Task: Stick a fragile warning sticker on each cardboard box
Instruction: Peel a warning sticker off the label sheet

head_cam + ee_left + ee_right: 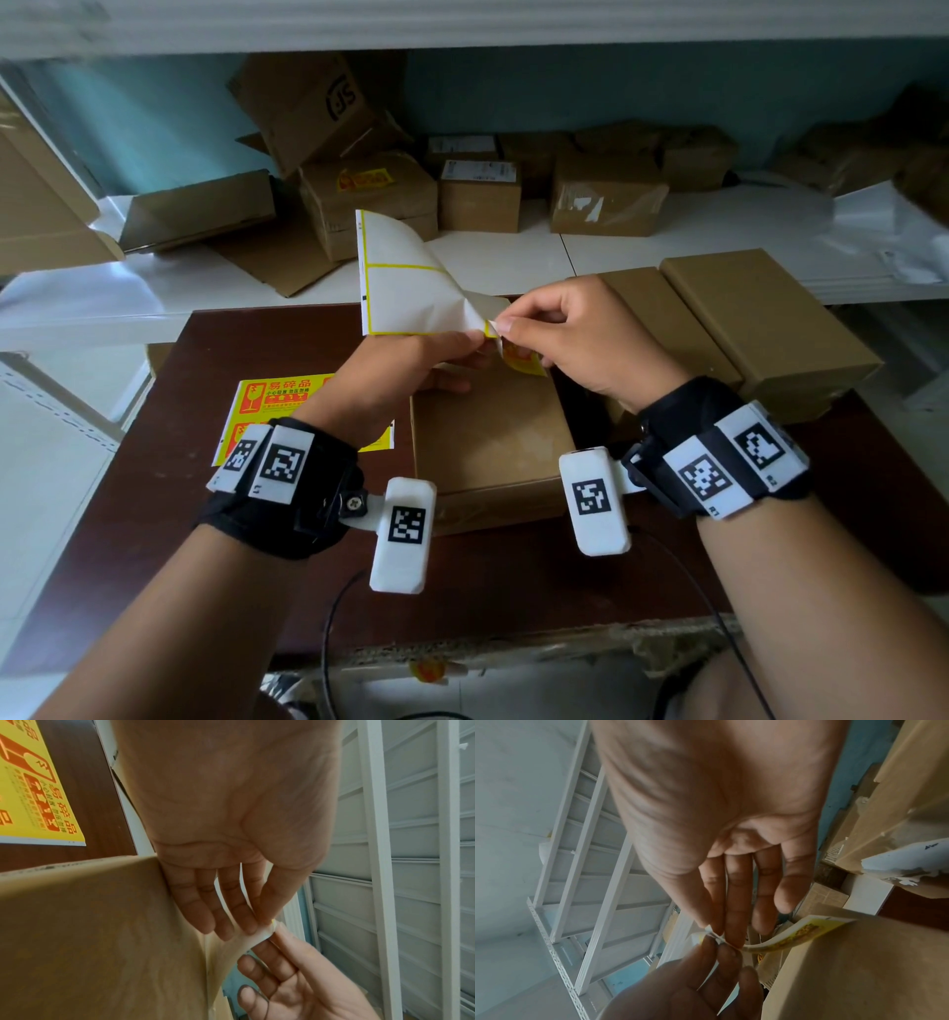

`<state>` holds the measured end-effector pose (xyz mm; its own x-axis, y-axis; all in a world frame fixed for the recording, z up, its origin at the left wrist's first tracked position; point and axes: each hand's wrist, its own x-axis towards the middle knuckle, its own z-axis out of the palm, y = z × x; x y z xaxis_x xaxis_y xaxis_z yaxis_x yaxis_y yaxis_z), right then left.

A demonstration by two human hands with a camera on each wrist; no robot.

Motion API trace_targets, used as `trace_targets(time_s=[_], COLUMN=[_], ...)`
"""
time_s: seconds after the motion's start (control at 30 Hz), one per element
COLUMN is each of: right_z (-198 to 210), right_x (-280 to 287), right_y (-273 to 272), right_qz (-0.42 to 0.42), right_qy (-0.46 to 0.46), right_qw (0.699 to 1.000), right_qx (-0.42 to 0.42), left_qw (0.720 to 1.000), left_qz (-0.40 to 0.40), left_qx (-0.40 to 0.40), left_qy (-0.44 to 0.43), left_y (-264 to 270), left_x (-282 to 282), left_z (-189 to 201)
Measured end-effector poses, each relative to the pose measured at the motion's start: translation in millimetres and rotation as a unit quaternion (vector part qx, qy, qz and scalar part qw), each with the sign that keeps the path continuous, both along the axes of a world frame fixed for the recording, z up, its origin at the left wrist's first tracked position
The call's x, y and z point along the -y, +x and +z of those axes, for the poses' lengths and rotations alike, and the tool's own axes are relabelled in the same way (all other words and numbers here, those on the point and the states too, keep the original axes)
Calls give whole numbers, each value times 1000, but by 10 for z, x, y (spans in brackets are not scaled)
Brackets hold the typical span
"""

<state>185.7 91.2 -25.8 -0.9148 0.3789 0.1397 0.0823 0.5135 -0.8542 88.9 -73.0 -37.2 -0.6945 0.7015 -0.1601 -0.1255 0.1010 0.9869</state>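
Two hands meet above a cardboard box [488,442] on the worktop [513,580]: the left hand [411,360] pinches the backing sheet [405,277], the right hand [580,339] pinches a half-peeled fragile sticker [521,362]; next, probably, free it and press it onto the box below.

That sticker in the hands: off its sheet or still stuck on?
Partly off. The sticker curls away under the right hand, while the left hand holds the backing sheet.
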Motion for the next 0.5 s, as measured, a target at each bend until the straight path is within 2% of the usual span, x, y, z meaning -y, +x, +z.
trace_targets(time_s=[0.5], right_z=[54], right_x=[-13], right_y=[29], right_qz=[-14], right_qy=[-73], right_qw=[997], right_qx=[2], left_qw=[999], left_qz=[-32], left_qx=[-2], left_qy=[2], left_y=[-23], left_x=[34], left_z=[25])
